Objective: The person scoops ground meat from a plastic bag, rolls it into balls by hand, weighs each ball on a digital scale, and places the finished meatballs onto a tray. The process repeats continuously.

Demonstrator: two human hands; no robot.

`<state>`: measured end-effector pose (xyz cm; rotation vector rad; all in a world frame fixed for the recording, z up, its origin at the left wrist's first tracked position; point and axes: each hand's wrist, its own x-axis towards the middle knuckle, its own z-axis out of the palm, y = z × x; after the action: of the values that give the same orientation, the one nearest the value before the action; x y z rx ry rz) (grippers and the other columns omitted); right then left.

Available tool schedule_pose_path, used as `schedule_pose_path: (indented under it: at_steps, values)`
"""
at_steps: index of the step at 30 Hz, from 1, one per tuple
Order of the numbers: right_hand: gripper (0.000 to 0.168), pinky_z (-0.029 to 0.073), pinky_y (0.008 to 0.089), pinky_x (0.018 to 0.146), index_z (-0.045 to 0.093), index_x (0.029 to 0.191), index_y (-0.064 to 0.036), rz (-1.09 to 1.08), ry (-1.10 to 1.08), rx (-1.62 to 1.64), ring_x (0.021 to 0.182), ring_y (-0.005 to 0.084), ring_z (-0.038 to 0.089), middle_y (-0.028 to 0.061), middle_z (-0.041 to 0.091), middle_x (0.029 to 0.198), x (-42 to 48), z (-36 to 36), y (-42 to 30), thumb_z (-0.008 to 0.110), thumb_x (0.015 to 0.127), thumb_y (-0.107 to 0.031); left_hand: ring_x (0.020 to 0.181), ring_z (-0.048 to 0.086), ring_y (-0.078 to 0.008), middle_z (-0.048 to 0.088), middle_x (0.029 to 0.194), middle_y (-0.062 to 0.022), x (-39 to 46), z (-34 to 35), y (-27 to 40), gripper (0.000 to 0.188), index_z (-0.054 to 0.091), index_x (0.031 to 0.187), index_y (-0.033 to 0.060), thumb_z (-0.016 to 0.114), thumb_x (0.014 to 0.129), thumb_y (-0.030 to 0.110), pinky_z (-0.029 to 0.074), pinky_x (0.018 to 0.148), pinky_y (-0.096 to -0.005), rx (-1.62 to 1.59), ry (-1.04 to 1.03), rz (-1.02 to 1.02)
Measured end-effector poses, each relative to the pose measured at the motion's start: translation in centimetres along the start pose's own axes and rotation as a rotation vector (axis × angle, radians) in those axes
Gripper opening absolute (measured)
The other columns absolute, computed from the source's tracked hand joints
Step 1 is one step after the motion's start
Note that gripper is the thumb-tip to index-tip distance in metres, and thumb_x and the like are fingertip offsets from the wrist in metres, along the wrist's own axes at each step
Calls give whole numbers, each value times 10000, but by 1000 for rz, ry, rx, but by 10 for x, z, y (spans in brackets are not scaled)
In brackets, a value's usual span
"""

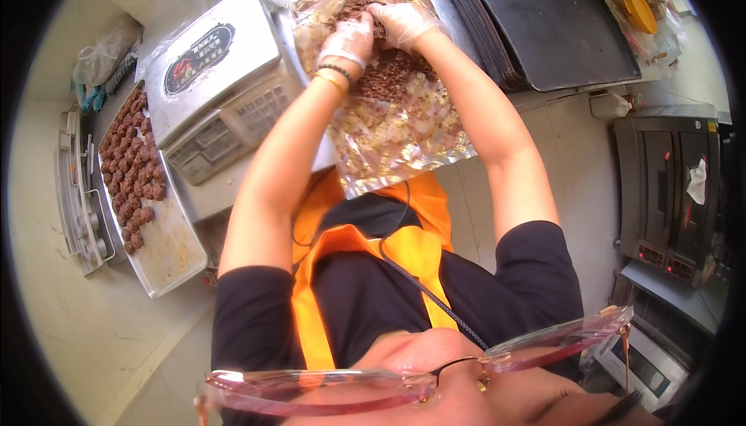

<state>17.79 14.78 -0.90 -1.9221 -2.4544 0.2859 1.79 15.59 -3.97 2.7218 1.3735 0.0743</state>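
Crumbly brown chocolate-like mixture [387,79] lies on a shiny clear-and-gold plastic sheet [402,134] before me. My left hand [348,41], in a thin clear glove with a beaded bracelet and a yellow band at the wrist, has its fingers in the mixture near the sheet's far end. Gloved likewise, my right hand [405,24] meets it there, fingers bent over the same mixture. The fingertips of both hands come close together, and whether a lump is held between them is partly hidden.
A kitchen scale [233,105] stands left of the sheet. Beyond it, a metal tray [169,251] carries many brown clusters [131,163]. Stacked black baking trays [548,24] are at the right, with a yellow bowl [639,12] behind. An oven [667,187] stands farther right.
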Motion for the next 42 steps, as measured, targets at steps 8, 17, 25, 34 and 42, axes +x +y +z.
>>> schedule_pose_path:
  at_steps: [8,17,25,34,42]
  values:
    - [600,534,445,935,569,1304,-152,73,110,87,1076,364,664,214,694,1120,-5,-2,-4,790,757,-265,1095,672,-335,696,1172,-171,15,4,-23,388,588,1297,118,626,911,121,559,918,-435,-296,100,-79]
    - [528,587,366,892,553,1323,-140,374,88,1427,1030,190,618,65,635,1151,-63,8,-27,733,834,-58,1148,650,-318,672,1229,-161,-45,-13,8,533,594,1291,127,799,799,95,528,992,-411,-676,132,-342]
    - [642,404,526,1077,626,1259,-158,587,448,1351,1303,278,499,123,580,1397,-57,16,-92,723,823,-619,1214,576,-433,610,1284,-255,-55,3,11,714,493,1419,101,764,760,138,501,1023,-440,-674,213,-364]
    - [544,498,422,976,733,1150,-64,802,711,835,1136,367,647,222,691,1198,-29,45,-59,667,879,-530,1266,497,-418,498,1372,-261,-70,19,1,638,451,1437,63,638,827,60,412,1115,-447,-553,277,-21]
    - [814,459,443,1023,505,1427,31,566,922,1416,1216,346,600,233,591,1381,-26,48,-58,711,877,-533,1447,349,-366,342,1601,-170,-79,-10,4,783,383,1521,70,712,823,203,217,1239,-412,-413,165,-27]
